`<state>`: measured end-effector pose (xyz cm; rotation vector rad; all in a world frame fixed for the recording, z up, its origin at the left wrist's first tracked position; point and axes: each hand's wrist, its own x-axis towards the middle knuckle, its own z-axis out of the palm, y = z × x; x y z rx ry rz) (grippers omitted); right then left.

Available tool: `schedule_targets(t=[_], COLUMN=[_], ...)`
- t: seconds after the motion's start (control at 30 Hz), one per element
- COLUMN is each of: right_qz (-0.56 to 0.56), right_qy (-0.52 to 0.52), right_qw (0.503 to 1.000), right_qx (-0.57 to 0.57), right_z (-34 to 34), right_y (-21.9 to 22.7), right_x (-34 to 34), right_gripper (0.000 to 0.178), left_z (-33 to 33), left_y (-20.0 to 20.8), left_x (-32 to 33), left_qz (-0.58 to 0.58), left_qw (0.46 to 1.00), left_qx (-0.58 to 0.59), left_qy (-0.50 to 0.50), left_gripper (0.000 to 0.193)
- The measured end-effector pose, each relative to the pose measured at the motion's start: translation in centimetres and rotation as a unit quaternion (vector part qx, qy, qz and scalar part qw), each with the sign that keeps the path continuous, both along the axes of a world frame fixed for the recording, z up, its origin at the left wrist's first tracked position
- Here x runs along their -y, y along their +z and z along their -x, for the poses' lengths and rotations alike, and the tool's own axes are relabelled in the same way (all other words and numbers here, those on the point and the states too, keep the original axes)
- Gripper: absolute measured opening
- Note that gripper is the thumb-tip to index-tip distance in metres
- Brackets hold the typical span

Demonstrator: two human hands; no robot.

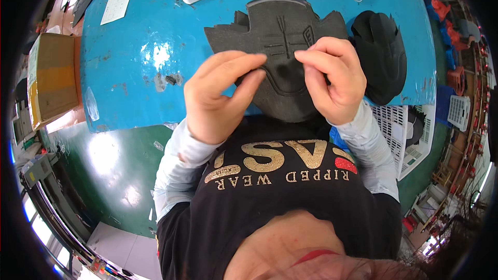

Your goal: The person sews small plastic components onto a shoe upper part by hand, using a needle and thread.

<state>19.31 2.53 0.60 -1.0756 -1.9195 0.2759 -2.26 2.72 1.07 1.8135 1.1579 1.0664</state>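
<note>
Left hand point(215, 93): half-curled, can't tell if gripping
Right hand point(336, 80): likewise
Molded black foam pad point(282, 39): between both hands
Black foam stack point(383, 57): beside right hand

shirt point(280, 207): lg gold letters point(311, 156) + smaller gold row point(264, 180), both upside-down in view | paper point(117, 6): faint marks, too sm. to read

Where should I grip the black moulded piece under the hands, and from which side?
Grip the black moulded piece by its rounded near edge, probably best approached from the near side: that curve is smooth and uncovered, while pointed flaps flank the far end and the left hand and right hand overlap its sides.
</note>
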Motion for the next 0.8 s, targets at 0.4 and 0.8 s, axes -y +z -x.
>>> schedule_targets(t=[0.4, 0.8], right_qz=[0.294, 0.222], right_qy=[0.126, 0.062], right_qw=[0.876, 0.921], right_qx=[-0.361, -0.315], right_z=[1.6, -0.9], right_y=[-0.1, 0.3], right_x=[4.2, 1.6], right_gripper=[0.018, 0.02], left_z=[-1.6, -1.8], left_y=[-1.1, -1.3], left_x=[1.4, -0.6], left_qz=[0.049, -0.255], left_qw=[0.967, 0.967], left_qx=[0.218, -0.02], left_qy=[-0.119, 0.021], left_gripper=[0.024, 0.038])
